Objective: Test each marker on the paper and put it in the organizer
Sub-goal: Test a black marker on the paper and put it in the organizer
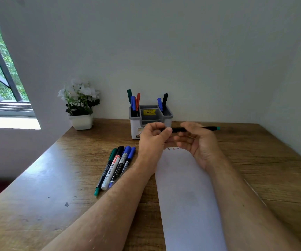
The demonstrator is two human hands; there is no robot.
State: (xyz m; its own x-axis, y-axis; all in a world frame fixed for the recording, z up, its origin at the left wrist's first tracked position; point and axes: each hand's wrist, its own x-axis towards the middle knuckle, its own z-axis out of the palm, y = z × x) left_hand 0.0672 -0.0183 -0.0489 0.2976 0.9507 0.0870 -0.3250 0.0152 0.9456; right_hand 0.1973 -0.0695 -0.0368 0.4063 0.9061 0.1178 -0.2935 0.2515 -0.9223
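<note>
Both hands hold one slim black marker with a teal end level above the paper. My left hand pinches its left end, where the cap would be, and my right hand grips the barrel. The teal end sticks out to the right. Small coloured marks sit at the paper's far edge. The white and grey organizer stands behind my hands against the wall, with several markers upright in its left and right compartments. Several more markers lie in a row on the desk left of my left forearm.
A white pot of white flowers stands at the back left of the wooden desk. A window is at the far left. Walls close the desk at the back and right.
</note>
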